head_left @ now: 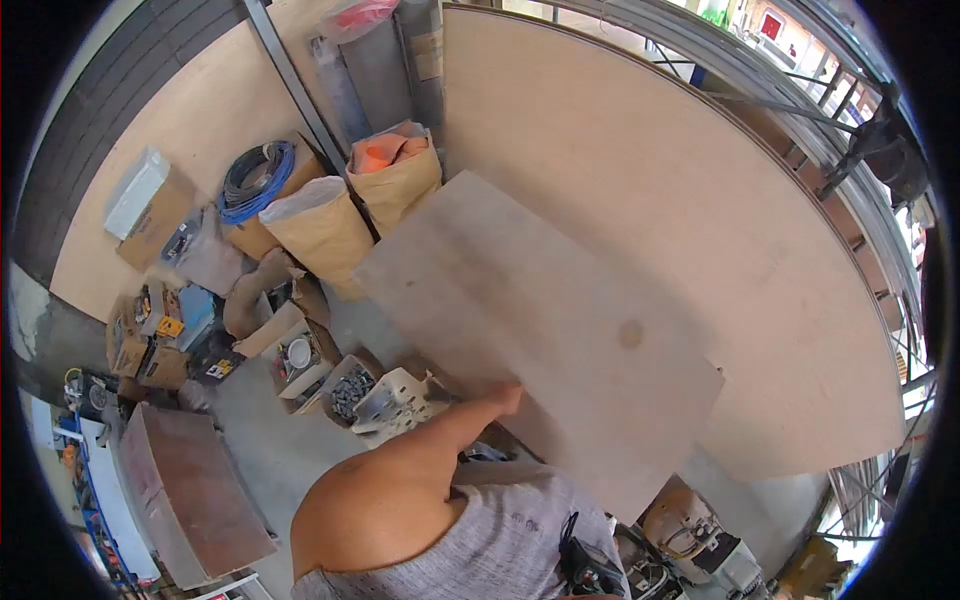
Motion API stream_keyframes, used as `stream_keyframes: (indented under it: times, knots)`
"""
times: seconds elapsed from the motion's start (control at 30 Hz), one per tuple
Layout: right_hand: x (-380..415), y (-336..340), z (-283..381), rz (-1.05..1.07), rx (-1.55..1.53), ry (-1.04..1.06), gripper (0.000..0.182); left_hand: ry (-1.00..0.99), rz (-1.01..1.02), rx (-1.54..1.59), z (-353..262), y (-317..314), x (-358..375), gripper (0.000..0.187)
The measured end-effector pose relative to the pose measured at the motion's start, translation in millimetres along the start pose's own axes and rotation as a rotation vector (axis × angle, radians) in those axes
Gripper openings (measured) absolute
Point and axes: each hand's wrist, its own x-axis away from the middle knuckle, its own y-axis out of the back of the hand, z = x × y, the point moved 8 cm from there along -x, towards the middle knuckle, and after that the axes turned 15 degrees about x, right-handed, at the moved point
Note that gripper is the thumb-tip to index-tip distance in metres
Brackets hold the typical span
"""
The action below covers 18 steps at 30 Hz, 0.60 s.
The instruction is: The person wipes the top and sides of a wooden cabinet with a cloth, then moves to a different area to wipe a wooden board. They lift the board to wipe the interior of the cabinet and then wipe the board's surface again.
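Note:
A large grey-brown wooden board [540,290], with a few round stains, slants across the middle of the head view. My left hand [508,398] is at its near long edge, closed on it. The fingers are mostly hidden behind the edge. My bare left arm reaches up from the grey shirt [500,530]. A small black device on a strap [590,565] hangs at the front of the shirt. My right hand does not show.
A large pale plywood sheet [640,180] leans behind the board. To the left are paper sacks [320,230], coiled blue cable [256,180], a box of grey fittings [350,390] and a perforated crate [400,405]. Machines [700,540] stand at lower right.

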Motion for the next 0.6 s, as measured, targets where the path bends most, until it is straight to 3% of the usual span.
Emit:
stream_keyframes:
  times: [0.13,0.2,0.47,0.53,0.6]
  knots:
    - [11.9,0.0,-1.6,-0.032,-0.003,-0.015,0.023,0.085,0.168,-0.121,-32.6,29.2,15.0,0.04]
    - [18.3,-1.7,-6.2,-0.047,-0.003,-0.016,0.024,0.206,0.348,-0.113,-29.5,21.1,21.5,0.035]
    - [34.1,-7.7,-33.7,-0.165,0.001,0.093,0.024,0.152,0.257,-0.154,-45.8,39.5,25.2,0.035]
    - [41.8,10.5,-4.9,-0.207,-0.001,0.017,0.024,0.175,0.267,-0.142,-34.3,29.5,24.0,0.035]
    - [48.1,30.9,31.6,-0.311,-0.064,0.136,0.024,0.047,0.22,-0.112,-25.7,19.7,14.1,0.035]
